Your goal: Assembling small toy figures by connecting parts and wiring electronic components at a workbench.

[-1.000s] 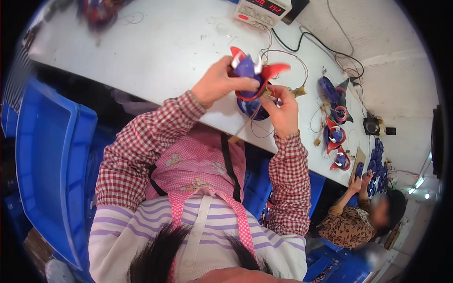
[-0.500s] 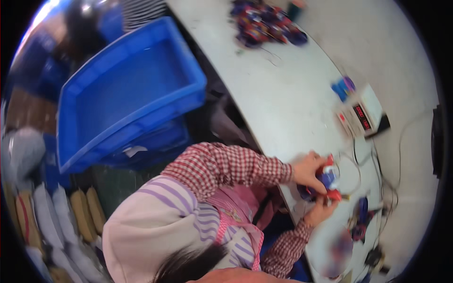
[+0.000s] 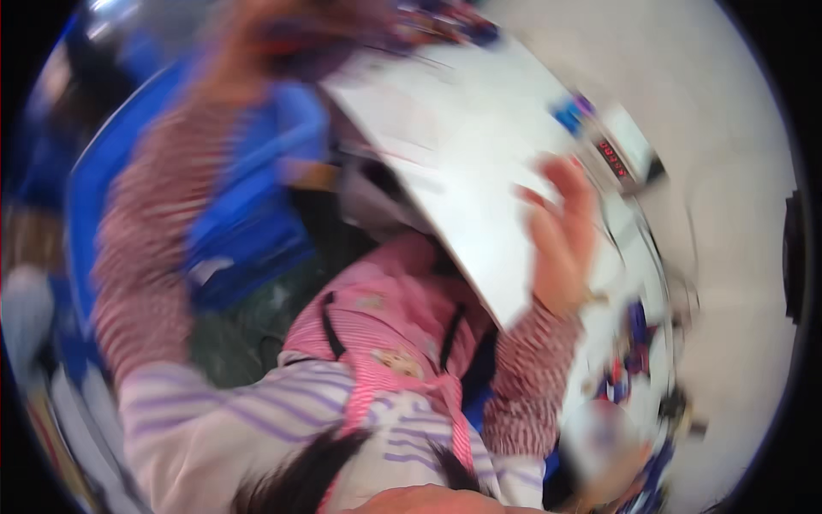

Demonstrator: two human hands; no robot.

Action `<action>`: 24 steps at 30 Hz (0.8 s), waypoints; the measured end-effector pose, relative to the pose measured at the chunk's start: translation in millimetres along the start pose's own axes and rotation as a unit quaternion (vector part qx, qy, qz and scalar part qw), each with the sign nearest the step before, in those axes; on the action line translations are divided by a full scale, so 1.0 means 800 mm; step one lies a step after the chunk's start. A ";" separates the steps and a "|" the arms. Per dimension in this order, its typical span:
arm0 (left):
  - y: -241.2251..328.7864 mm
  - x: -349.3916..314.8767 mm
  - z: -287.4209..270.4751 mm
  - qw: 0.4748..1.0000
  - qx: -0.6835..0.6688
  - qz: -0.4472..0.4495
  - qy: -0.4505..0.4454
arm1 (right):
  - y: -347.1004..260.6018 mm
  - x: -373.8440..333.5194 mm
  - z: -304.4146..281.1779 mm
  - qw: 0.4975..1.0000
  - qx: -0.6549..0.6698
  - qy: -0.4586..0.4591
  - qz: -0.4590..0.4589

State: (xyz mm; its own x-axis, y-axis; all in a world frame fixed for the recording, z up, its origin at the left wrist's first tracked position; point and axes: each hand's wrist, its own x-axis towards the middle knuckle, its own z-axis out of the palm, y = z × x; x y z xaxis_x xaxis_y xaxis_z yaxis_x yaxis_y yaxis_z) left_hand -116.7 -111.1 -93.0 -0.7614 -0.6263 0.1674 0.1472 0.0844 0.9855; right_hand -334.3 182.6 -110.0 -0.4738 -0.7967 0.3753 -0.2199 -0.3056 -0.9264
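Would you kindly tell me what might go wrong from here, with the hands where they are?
Two risks seem possible. The left hand is a blur close to the heaped purple and red parts in view, so it might knock some loose; whether it grips anything is too blurred to tell. The right hand, open and seen over the white table, appears near the power supply, so a careless sweep might bump that unit.

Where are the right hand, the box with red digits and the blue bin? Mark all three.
Right hand (image 3: 564,236): head view, middle of the hand.
Box with red digits (image 3: 613,159): head view, lit display.
Blue bin (image 3: 297,128): head view, wall near its right end.
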 end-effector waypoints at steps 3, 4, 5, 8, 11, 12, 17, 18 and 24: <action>-0.030 0.003 -0.123 0.985 0.143 -0.089 0.042 | 0.037 -0.008 -0.004 0.996 0.000 -0.015 0.092; -0.050 0.013 -0.154 0.976 0.177 -0.115 0.048 | 0.050 -0.015 -0.008 0.998 -0.026 -0.021 0.061; -0.068 0.024 -0.183 0.967 0.205 -0.139 0.052 | 0.060 -0.025 -0.014 0.997 -0.045 -0.007 0.058; -0.127 0.036 -0.263 0.936 0.283 -0.196 0.076 | 0.080 -0.055 -0.046 0.994 -0.074 0.000 0.081; -0.169 0.024 -0.334 0.912 0.331 -0.223 0.092 | 0.081 -0.091 -0.075 0.992 -0.083 0.009 0.098; -0.178 0.022 -0.352 0.906 0.344 -0.229 0.093 | 0.076 -0.104 -0.086 0.989 -0.091 0.019 0.111; -0.182 0.010 -0.397 0.867 0.421 -0.244 0.107 | 0.056 -0.146 -0.170 0.967 -0.153 0.163 0.125; -0.175 0.008 -0.399 0.858 0.438 -0.245 0.110 | 0.051 -0.155 -0.189 0.959 -0.148 0.197 0.137; -0.070 0.011 -0.367 0.780 0.573 -0.209 0.140 | -0.001 -0.216 -0.355 0.864 -0.232 0.431 0.118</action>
State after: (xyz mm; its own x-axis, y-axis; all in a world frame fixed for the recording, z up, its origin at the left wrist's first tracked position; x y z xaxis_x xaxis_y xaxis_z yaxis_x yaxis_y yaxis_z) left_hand 53.8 -349.2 -154.6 -0.4009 -0.9156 -0.0295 -0.8594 0.3648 0.3583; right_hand -495.0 468.4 -165.7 -0.9672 -0.0629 0.2459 -0.2538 0.2142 -0.9433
